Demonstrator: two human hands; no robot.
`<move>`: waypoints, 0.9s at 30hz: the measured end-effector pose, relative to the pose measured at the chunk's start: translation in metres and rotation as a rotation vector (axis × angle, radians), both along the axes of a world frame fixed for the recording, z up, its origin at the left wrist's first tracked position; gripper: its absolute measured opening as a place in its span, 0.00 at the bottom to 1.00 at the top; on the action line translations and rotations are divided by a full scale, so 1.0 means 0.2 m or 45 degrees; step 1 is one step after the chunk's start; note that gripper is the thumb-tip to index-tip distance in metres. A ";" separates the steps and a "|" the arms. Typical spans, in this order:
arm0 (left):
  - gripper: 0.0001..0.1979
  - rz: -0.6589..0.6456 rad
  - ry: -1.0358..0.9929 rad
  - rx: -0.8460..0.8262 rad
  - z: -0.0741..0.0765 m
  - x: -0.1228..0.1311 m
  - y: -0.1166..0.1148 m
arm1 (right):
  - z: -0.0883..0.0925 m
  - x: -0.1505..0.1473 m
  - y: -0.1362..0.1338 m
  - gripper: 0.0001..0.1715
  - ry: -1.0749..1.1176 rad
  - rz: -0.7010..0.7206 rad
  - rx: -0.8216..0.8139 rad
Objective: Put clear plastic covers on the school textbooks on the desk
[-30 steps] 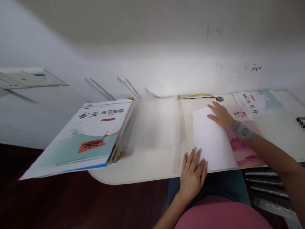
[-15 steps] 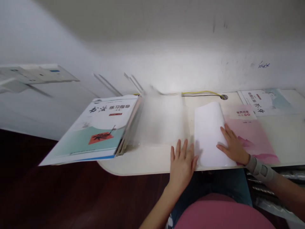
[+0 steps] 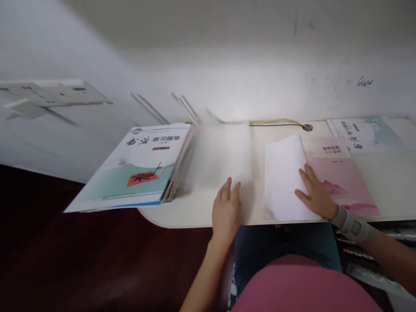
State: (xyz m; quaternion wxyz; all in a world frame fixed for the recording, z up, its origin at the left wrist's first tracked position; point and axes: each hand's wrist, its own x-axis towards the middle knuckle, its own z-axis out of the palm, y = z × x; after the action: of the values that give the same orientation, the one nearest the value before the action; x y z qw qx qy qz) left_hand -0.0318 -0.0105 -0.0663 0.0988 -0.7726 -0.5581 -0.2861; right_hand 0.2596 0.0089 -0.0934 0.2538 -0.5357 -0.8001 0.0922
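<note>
A pink book (image 3: 339, 182) with Chinese lettering lies face up on the narrow white table, with a blank white flap or sheet (image 3: 282, 177) folded out along its left side. My right hand (image 3: 315, 190) rests flat across the line where the white flap meets the pink cover, fingers spread. My left hand (image 3: 226, 212) is at the front edge of some translucent plastic sheets (image 3: 221, 156), fingers stretched forward and apart; whether the fingertips touch the top sheet cannot be made out. Neither hand grips anything.
A stack of calligraphy workbooks (image 3: 130, 169) overhangs the table's rounded left end. A similar workbook (image 3: 367, 134) lies at the back right. Yellow and black cables (image 3: 276, 122) run along the wall into a table hole. A power strip (image 3: 55, 93) is on the left wall.
My left hand has moved left from beside the white flap to the front of the plastic sheets. My right hand stays pressed on the book. The view has shifted slightly.
</note>
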 end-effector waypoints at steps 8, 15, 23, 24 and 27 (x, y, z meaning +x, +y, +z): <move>0.20 -0.435 0.282 -0.072 0.07 0.31 -0.15 | 0.00 0.01 0.01 0.39 -0.001 -0.011 0.022; 0.26 -0.609 0.537 -0.170 0.13 0.28 -0.01 | 0.01 0.01 0.01 0.33 0.026 0.006 0.023; 0.20 -0.994 0.586 -0.395 0.25 0.18 0.06 | 0.07 0.05 -0.01 0.37 0.267 0.173 -0.096; 0.17 -1.036 0.594 -0.453 0.27 0.17 0.08 | 0.08 0.05 -0.02 0.37 0.268 0.211 -0.104; 0.06 -1.080 0.643 -0.611 0.31 0.14 0.11 | 0.10 0.04 -0.03 0.38 0.239 0.274 -0.096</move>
State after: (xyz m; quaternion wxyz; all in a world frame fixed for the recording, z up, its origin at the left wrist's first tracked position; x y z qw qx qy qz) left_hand -0.0046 0.0118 -0.0049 -0.0734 -0.9754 -0.2060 0.0288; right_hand 0.2675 0.0037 -0.0736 0.2958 -0.4449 -0.8216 0.1988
